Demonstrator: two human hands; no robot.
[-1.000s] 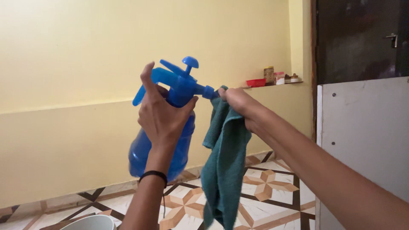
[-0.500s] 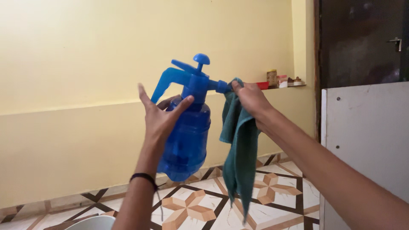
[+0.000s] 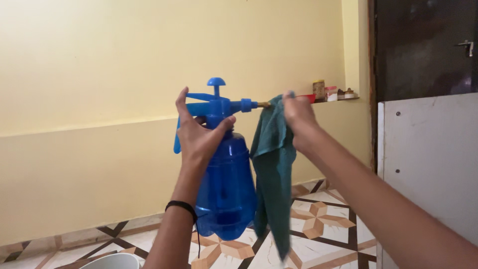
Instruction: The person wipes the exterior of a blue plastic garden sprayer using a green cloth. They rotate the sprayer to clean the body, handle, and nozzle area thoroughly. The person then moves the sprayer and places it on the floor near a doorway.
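While you hold it up in front of the yellow wall (image 3: 99, 60), the blue pressure sprayer bottle (image 3: 226, 189) hangs upright in mid-air, carried by nothing but your hands and well above the floor. Your left hand (image 3: 199, 137) is wrapped around its neck just under the pump head: the thumb hooks over the front of the neck and a finger stands up behind the trigger lever, so the grip is firm and closed on the bottle. A black band (image 3: 180, 206) circles that wrist. The pump knob sits on top, and the nozzle arm points toward your right side, ending in a small brass tip (image 3: 263, 104).

Your right hand (image 3: 298, 117) is closed on a teal cloth (image 3: 273, 174), pinching its top edge just at the brass tip; whether the fingers touch the tip itself, you cannot tell from this view. The cloth hangs straight down beside the bottle, its lower end below the bottle's base.

Beneath lies a patterned tile floor (image 3: 318, 219) in brown and cream. A white bucket rim (image 3: 112, 260) shows at the bottom edge. A narrow wall ledge (image 3: 343, 98) behind your right hand carries small jars, and a white panel (image 3: 433, 164) stands at the right under a dark door (image 3: 418, 45).
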